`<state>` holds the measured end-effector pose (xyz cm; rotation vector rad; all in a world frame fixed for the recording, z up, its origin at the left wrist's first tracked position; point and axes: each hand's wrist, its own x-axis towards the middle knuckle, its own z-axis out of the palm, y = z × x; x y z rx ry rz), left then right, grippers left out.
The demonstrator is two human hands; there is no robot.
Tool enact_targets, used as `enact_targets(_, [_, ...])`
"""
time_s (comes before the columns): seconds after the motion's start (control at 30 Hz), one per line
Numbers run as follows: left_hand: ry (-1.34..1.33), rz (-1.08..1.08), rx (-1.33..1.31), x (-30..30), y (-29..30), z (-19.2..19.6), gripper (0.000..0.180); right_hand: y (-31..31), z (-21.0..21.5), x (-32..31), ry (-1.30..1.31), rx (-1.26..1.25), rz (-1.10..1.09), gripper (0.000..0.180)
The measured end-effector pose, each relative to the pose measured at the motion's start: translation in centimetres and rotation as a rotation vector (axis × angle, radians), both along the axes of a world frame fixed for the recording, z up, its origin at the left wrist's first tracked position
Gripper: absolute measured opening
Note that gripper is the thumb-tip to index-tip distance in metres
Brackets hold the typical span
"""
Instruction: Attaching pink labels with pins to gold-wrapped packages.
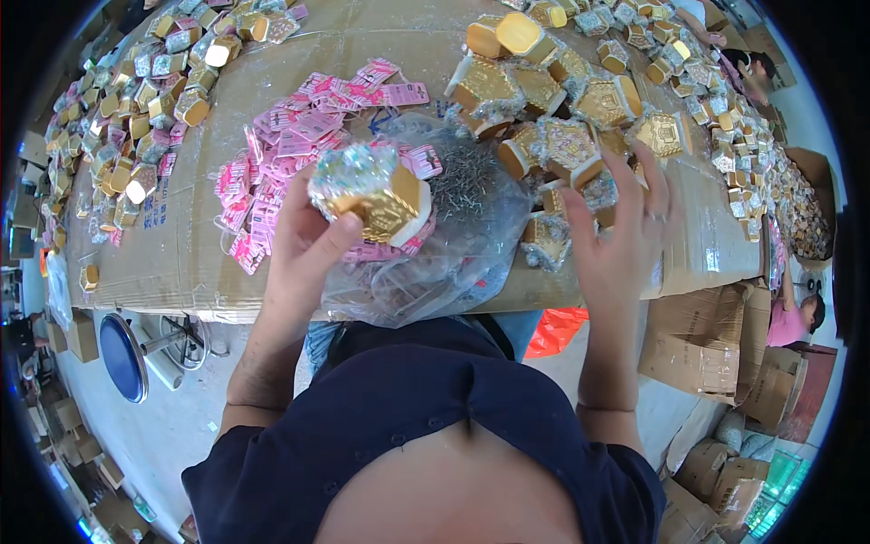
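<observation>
My left hand [304, 245] grips a gold ornament [390, 204] with a glittery, pale sparkling top and a white edge, thumb on its gold side. It is held up over a heap of pink tags [281, 159]. Beside the tags, a clear plastic bag [426, 281] lies spread, bearing a pile of small thin silver metal pieces [467, 177] whose exact kind I cannot make out. At the right, my right hand [625, 236] is open, fingers apart, at the near side of a pile of similar gold ornaments [535, 91]. Its palm side shows nothing held.
Cardboard covers the table [245, 290]. More gold ornaments [136, 118] lie at the far left, and another spread [725, 118] runs along the right. A blue round stool [124, 358] stands below left. An open carton [698, 344] sits below right. Other people are at the right.
</observation>
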<state>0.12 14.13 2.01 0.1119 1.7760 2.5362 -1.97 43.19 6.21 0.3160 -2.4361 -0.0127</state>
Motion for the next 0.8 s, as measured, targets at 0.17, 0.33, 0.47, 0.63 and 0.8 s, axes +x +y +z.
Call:
enact_targets(0.17, [-0.104, -0.003, 0.281, 0.7, -0.2, -1.1, 0.054, -2.4, -3.0, 4.3, -0.054, -0.335, 0.319, 0.054])
enact_targets(0.33, [-0.107, -0.080, 0.166, 3.9, 0.6, -1.4, 0.060, -8.0, -3.7, 5.8, -0.521, -0.895, 0.538, 0.064])
enact_targets(0.47, [0.148, -0.137, -0.146, 5.6, 0.4, -3.5, 0.061, -8.4, -5.7, 6.0, -0.677, -1.002, 0.690, 0.068])
enact_targets(0.63, [0.222, -0.222, -0.464, 6.6, -0.8, -5.6, 0.080, -7.8, -8.2, 7.7, -0.724, -0.887, 0.697, 0.059])
enact_targets(0.8, [0.432, -0.137, -0.849, 3.6, -2.0, -2.5, 0.065, -4.2, -7.3, 7.5, -0.289, -0.942, 0.382, 0.060])
